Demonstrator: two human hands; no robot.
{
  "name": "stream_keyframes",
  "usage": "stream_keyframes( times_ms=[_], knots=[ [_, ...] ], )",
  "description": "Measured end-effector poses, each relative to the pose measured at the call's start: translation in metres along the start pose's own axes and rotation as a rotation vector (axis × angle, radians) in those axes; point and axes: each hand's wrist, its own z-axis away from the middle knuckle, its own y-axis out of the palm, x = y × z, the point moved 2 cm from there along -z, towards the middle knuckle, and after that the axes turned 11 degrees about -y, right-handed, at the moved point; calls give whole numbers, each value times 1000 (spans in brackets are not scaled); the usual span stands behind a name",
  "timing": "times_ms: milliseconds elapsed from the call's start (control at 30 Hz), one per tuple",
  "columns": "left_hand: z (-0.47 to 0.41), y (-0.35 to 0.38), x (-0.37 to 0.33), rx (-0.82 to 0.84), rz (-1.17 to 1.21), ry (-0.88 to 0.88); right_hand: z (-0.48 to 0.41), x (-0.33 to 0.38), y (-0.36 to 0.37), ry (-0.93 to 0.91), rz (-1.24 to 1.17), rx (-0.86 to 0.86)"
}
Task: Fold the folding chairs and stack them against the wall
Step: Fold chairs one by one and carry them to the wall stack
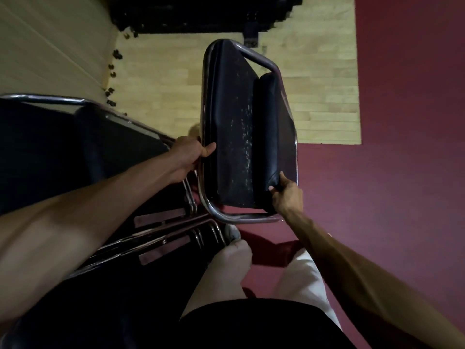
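While my left hand (192, 153) grips the chrome side tube and my right hand (286, 195) pinches the cushion's near corner, the folded chair (234, 137) hangs between them, long axis pointing away from me; the stacked chairs (120, 157) lie just left, nearest my left arm.

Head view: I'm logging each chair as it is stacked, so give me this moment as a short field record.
chair held: folded black padded chair with chrome tube frame
left hand: grips its left edge, thumb on the front
right hand: grips its lower right corner
stack: folded chairs at left, beside the held one
floor: red carpet, wooden boards beyond
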Motion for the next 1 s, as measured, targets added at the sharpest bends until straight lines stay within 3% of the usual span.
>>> stream_keyframes(
  times_ms=[200,533,800,1000],
  knots=[
    [5,-106,18,-91,93,-64,-1,69,78,-83,67,112],
    [31,-222,58,-238,202,-118,-2,137,171,-291,219,314],
    [58,-268,89,-316,371,-132,14,164,219,-392,267,409],
    [64,-267,88,-345,424,-142,20,159,229,-390,253,372]
  ],
)
